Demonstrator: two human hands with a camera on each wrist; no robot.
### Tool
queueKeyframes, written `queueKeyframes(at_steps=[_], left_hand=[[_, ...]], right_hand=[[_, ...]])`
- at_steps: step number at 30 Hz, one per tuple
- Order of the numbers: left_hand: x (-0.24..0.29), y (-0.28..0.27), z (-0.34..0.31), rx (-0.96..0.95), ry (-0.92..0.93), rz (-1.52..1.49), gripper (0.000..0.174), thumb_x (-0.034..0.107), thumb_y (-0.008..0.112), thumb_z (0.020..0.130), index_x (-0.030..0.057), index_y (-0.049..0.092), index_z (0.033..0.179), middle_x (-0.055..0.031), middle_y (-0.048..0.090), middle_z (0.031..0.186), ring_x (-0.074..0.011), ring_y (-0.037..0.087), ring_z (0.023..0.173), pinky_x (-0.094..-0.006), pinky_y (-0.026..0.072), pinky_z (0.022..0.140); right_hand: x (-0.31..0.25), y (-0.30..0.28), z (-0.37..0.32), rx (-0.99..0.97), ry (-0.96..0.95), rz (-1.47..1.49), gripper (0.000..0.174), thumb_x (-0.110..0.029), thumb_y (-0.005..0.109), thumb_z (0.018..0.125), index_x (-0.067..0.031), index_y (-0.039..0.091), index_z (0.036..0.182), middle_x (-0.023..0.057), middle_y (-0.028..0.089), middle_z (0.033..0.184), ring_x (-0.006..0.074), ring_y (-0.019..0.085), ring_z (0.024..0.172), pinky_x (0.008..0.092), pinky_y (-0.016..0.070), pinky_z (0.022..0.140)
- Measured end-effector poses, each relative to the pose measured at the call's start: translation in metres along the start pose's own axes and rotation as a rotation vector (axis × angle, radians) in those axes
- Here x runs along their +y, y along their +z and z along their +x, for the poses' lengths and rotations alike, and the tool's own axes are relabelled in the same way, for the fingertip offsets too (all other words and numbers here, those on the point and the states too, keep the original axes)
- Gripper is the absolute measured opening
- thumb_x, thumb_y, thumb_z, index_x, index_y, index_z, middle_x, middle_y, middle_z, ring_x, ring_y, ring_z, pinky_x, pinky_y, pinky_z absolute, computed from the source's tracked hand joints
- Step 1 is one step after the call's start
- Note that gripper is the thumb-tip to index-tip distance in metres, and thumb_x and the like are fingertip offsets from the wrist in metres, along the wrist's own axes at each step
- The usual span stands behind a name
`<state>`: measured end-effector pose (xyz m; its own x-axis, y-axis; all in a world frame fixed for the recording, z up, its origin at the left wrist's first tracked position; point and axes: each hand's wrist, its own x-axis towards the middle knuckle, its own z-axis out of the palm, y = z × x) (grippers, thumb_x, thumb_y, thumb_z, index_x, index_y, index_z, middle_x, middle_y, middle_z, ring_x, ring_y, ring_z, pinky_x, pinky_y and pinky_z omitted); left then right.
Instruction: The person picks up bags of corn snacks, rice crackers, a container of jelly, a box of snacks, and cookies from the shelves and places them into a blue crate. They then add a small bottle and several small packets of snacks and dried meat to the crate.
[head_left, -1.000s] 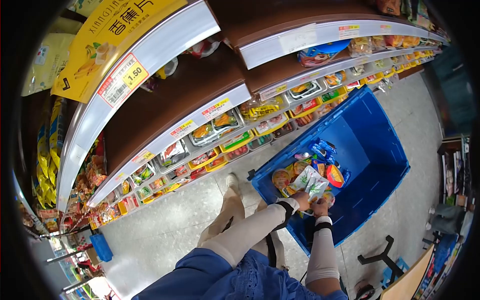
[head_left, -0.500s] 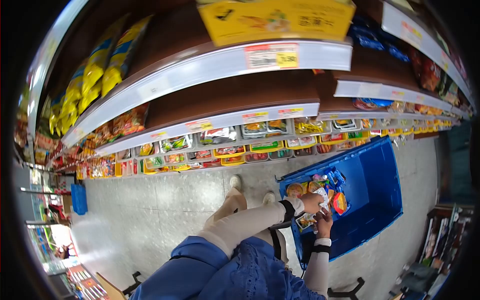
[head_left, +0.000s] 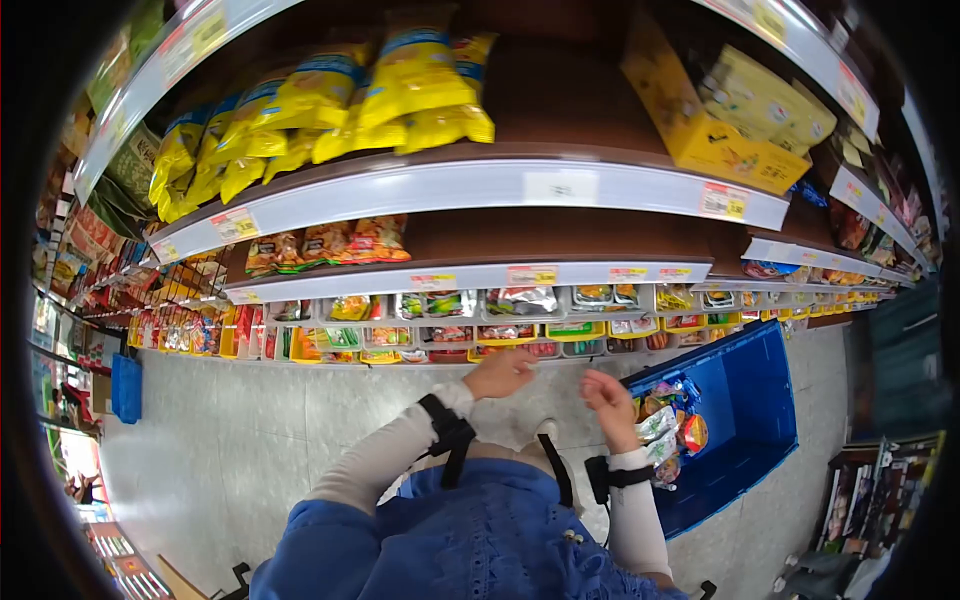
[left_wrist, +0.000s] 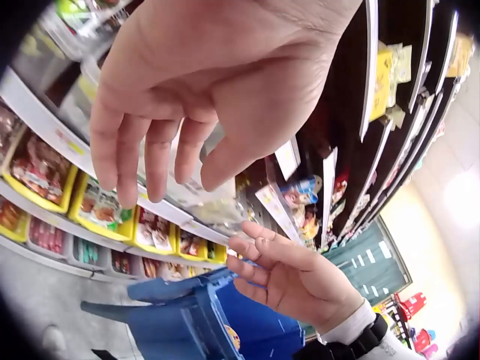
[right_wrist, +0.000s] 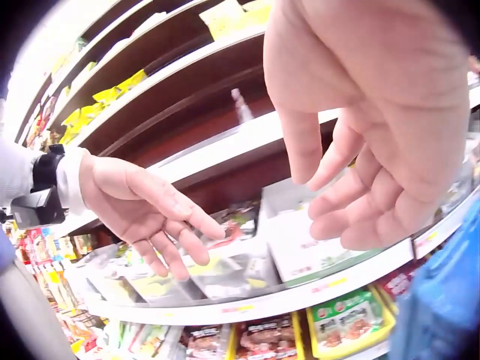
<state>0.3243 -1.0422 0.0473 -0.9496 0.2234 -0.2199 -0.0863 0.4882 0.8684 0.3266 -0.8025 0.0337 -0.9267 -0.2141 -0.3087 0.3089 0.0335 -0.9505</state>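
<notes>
Both hands are empty and raised in front of the low shelves. My left hand [head_left: 503, 374] has its palm facing inward and its fingers loosely extended. Opposite it, my right hand [head_left: 612, 408] hangs beside the left edge of the blue crate [head_left: 752, 400], fingers slightly bent. In the left wrist view the right hand [left_wrist: 296, 281] appears palm up with nothing in it. Inside the crate, heaped at its near left end, lie a white and green pouch [head_left: 658, 428], a red and yellow round pack [head_left: 693, 434] and several other snack packets.
Ahead runs a shelf unit with yellow snack bags [head_left: 420, 85], a yellow display box [head_left: 735, 135] and orange packets [head_left: 330, 243]. Low trays of small packets [head_left: 520, 332] line its foot. A small blue bin [head_left: 126, 388] stands at far left on the grey tiled floor [head_left: 250, 410].
Both hands have left the packets in the crate, let go of the white pouch and moved left and up. The head view has swung left along the shelves.
</notes>
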Motion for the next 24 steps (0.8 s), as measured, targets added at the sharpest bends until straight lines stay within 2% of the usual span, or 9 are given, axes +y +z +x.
queueKeyframes(at_steps=[3, 7, 8, 10, 12, 14, 16, 18, 24], left_hand=[[-0.058, -0.048, -0.02, 0.239, -0.009, 0.011, 0.029, 0.019, 0.058, 0.073, 0.0027, 0.058, 0.098, -0.0129, 0.062, 0.082, -0.0255, 0.061, 0.076, -0.0331, 0.0475, 0.066], [-0.089, -0.101, -0.037, 0.525, -0.07, -0.057, 0.031, 0.017, 0.058, 0.072, 0.0019, 0.056, 0.099, -0.0143, 0.061, 0.082, -0.0281, 0.06, 0.071, -0.035, 0.0473, 0.064], [-0.09, -0.108, -0.037, 0.517, -0.065, -0.066, 0.031, 0.017, 0.058, 0.072, 0.0019, 0.056, 0.099, -0.0143, 0.061, 0.082, -0.0281, 0.06, 0.071, -0.035, 0.0473, 0.064], [-0.094, -0.116, -0.036, 0.676, -0.126, -0.079, 0.032, 0.017, 0.058, 0.072, 0.0016, 0.056, 0.1, -0.0167, 0.06, 0.085, -0.0289, 0.06, 0.072, -0.0369, 0.047, 0.065], [-0.109, -0.12, -0.031, 0.691, -0.137, 0.002, 0.032, 0.018, 0.059, 0.071, 0.0007, 0.056, 0.098, -0.0197, 0.059, 0.088, -0.0313, 0.06, 0.072, -0.0383, 0.0468, 0.066], [-0.096, -0.124, -0.03, 0.664, -0.24, -0.048, 0.029, 0.018, 0.059, 0.071, -0.0005, 0.057, 0.093, -0.0215, 0.059, 0.087, -0.0338, 0.059, 0.073, -0.0398, 0.0462, 0.068], [-0.088, -0.128, -0.029, 0.652, -0.231, -0.044, 0.027, 0.019, 0.059, 0.071, -0.0006, 0.058, 0.09, -0.0221, 0.059, 0.085, -0.0346, 0.058, 0.074, -0.0403, 0.046, 0.068], [-0.088, -0.128, -0.027, 0.639, -0.224, -0.038, 0.026, 0.019, 0.059, 0.071, -0.0007, 0.058, 0.088, -0.0226, 0.059, 0.083, -0.0354, 0.058, 0.074, -0.0408, 0.0458, 0.068], [-0.099, -0.126, -0.015, 0.655, -0.155, -0.034, 0.021, 0.018, 0.059, 0.072, 0.0022, 0.058, 0.086, -0.0203, 0.06, 0.078, -0.0364, 0.058, 0.074, -0.0424, 0.0454, 0.066]], right_hand=[[-0.006, 0.074, 0.02, -0.2, -0.052, -0.028, 0.03, -0.011, 0.054, 0.082, -0.0054, 0.051, 0.111, 0.0023, 0.058, 0.099, 0.0101, 0.057, 0.081, 0.0212, 0.0432, 0.067], [-0.02, 0.157, 0.051, -0.179, -0.079, -0.094, 0.031, -0.008, 0.053, 0.081, -0.0049, 0.051, 0.112, 0.0027, 0.057, 0.101, 0.0097, 0.057, 0.08, 0.0211, 0.0438, 0.065], [-0.019, 0.171, 0.062, -0.157, -0.103, -0.13, 0.034, -0.004, 0.052, 0.08, -0.0029, 0.049, 0.114, 0.0061, 0.055, 0.106, 0.0119, 0.057, 0.082, 0.0225, 0.0451, 0.067], [-0.014, 0.192, 0.08, -0.128, -0.119, -0.173, 0.037, 0.001, 0.05, 0.079, -0.0009, 0.047, 0.115, 0.0095, 0.053, 0.111, 0.0141, 0.057, 0.084, 0.0239, 0.0465, 0.07], [-0.009, 0.206, 0.097, -0.05, -0.034, -0.185, 0.038, -0.002, 0.05, 0.08, -0.0001, 0.044, 0.117, 0.0108, 0.051, 0.113, 0.0149, 0.058, 0.083, 0.0242, 0.0463, 0.069], [-0.002, 0.213, 0.11, -0.026, -0.08, -0.316, 0.036, -0.003, 0.048, 0.081, 0.0007, 0.044, 0.116, 0.0115, 0.053, 0.108, 0.0161, 0.06, 0.078, 0.025, 0.047, 0.067], [-0.018, 0.224, 0.108, -0.014, -0.021, -0.195, 0.034, -0.008, 0.048, 0.083, -0.0043, 0.043, 0.116, 0.0046, 0.062, 0.079, 0.0108, 0.059, 0.066, 0.022, 0.043, 0.046], [-0.023, 0.228, 0.11, -0.015, 0.032, -0.238, 0.031, -0.01, 0.047, 0.084, -0.0046, 0.043, 0.115, 0.0048, 0.062, 0.082, 0.0121, 0.06, 0.068, 0.0237, 0.044, 0.045], [-0.014, 0.236, 0.123, 0.077, -0.071, -0.153, 0.024, -0.008, 0.049, 0.082, -0.002, 0.05, 0.105, 0.0057, 0.061, 0.086, 0.0134, 0.061, 0.07, 0.0228, 0.0459, 0.051]])
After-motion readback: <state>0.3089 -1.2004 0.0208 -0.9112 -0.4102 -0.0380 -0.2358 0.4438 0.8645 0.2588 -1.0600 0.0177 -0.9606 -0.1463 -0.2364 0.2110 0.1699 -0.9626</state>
